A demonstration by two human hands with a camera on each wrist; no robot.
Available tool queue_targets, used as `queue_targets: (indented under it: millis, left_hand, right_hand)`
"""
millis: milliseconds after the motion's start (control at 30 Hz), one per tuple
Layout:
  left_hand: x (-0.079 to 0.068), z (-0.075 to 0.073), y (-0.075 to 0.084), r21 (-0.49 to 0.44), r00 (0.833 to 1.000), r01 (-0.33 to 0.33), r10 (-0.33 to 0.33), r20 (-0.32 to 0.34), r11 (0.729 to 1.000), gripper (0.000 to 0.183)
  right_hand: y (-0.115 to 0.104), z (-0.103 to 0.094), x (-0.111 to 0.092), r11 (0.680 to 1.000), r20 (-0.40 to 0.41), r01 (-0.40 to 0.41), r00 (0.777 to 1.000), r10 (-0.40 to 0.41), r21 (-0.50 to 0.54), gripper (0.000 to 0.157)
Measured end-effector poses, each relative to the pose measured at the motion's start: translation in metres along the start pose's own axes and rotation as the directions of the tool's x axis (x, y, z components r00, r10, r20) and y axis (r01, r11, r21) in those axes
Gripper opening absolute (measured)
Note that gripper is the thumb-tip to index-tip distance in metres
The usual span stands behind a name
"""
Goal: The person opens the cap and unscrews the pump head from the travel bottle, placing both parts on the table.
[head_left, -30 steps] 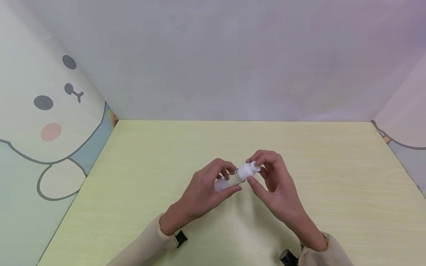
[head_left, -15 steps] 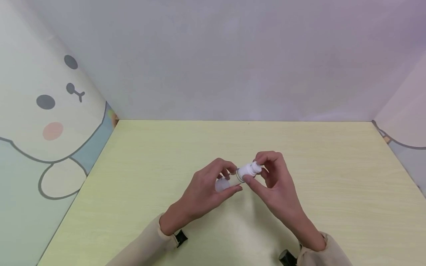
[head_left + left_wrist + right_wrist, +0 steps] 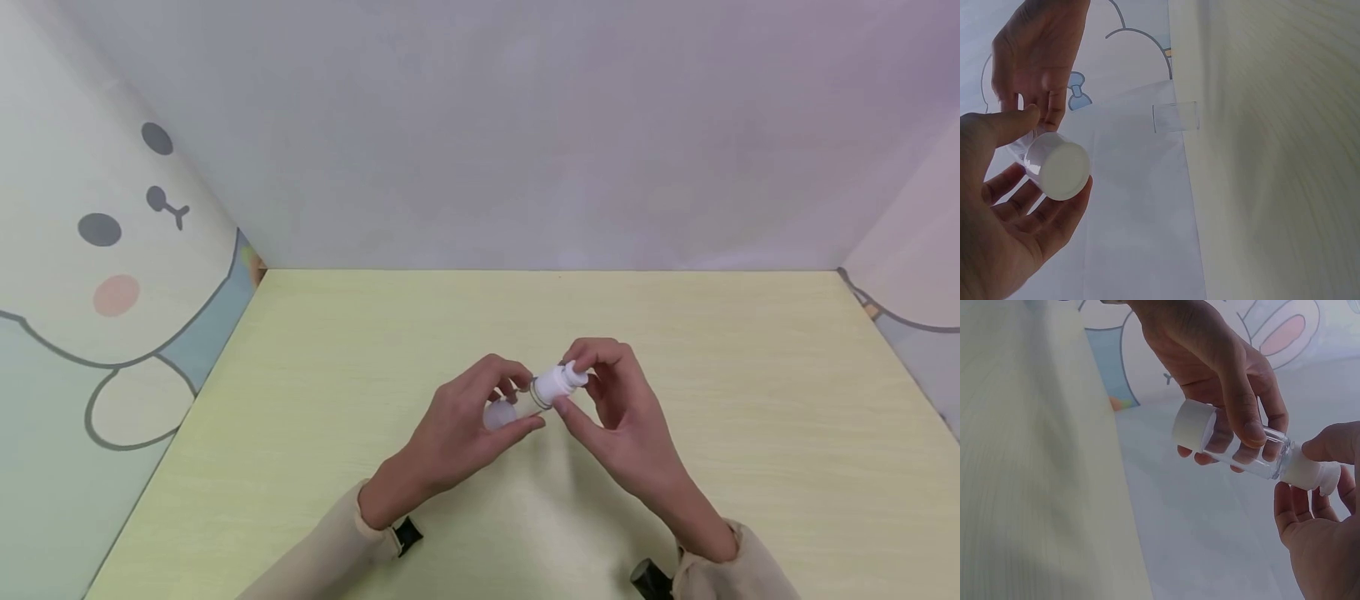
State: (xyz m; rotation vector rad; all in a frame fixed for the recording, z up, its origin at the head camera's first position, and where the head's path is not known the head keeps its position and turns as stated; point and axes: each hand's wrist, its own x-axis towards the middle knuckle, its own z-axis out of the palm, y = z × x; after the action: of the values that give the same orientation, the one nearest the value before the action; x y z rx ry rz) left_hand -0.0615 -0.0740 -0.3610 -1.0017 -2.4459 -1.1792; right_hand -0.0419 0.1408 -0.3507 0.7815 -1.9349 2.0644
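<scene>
A small clear bottle (image 3: 1250,462) is held tilted between both hands above the table. One end is a white base (image 3: 1190,425), whose round face (image 3: 1065,172) points at the left wrist camera. At the other end sits a white cap (image 3: 553,384) with a narrower stepped tip. My left hand (image 3: 467,421) grips the clear body, thumb on the near side and fingers behind, visible through the plastic. Thumb and fingers of my right hand (image 3: 626,421) pinch the cap around its side. In the right wrist view the fingers partly cover the cap's tip.
The pale wood-grain table (image 3: 360,333) meets a plain light wall (image 3: 525,150) at the back. Cartoon-printed panels (image 3: 112,208) flank it. A strip of clear tape (image 3: 1175,117) lies across the table's edge. Black pieces (image 3: 408,537) show at both sleeve cuffs.
My right thumb and fingers shift around the cap, the thumb sliding inward along it and then back out. The left hand and the bottle stay almost in place.
</scene>
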Motion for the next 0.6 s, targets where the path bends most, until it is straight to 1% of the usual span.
queue_targets:
  millis: [133, 300, 367, 500, 533, 600]
  left_hand:
    - [0.001, 0.0, -0.0001, 0.001, 1.0, -0.002, 0.002, -0.001, 1.0, 0.044]
    - [0.0017, -0.0002, -0.0001, -0.006, 1.0, -0.008, 0.008, -0.001, 1.0, 0.044]
    - [0.0018, -0.0004, 0.0002, -0.008, 1.0, -0.009, 0.009, 0.001, 1.0, 0.044]
    - [0.0019, -0.0007, 0.0007, -0.01, 1.0, -0.002, 0.002, 0.004, 1.0, 0.044]
    - [0.0018, -0.0007, 0.0008, -0.009, 1.0, 0.001, -0.001, 0.003, 1.0, 0.044]
    - [0.0014, -0.0007, 0.001, -0.01, 1.0, 0.005, -0.005, 0.002, 1.0, 0.044]
  right_hand:
    - [0.0017, -0.0017, 0.0005, 0.999, 0.025, 0.045, 0.999, -0.046, 0.024, 0.041]
    - [0.002, -0.002, 0.0006, 0.997, 0.037, 0.062, 0.997, -0.063, 0.034, 0.04]
    - [0.0024, -0.0017, 0.001, 0.996, 0.036, 0.084, 0.996, -0.086, 0.04, 0.042]
    - [0.0026, -0.0018, 0.002, 0.992, 0.007, 0.116, 0.993, -0.117, 0.047, 0.049]
    - [0.0021, -0.0019, 0.0022, 0.993, -0.007, 0.113, 0.994, -0.113, 0.046, 0.051]
    - [0.0011, -0.0021, 0.0021, 0.996, -0.039, 0.081, 0.996, -0.08, 0.036, 0.053]
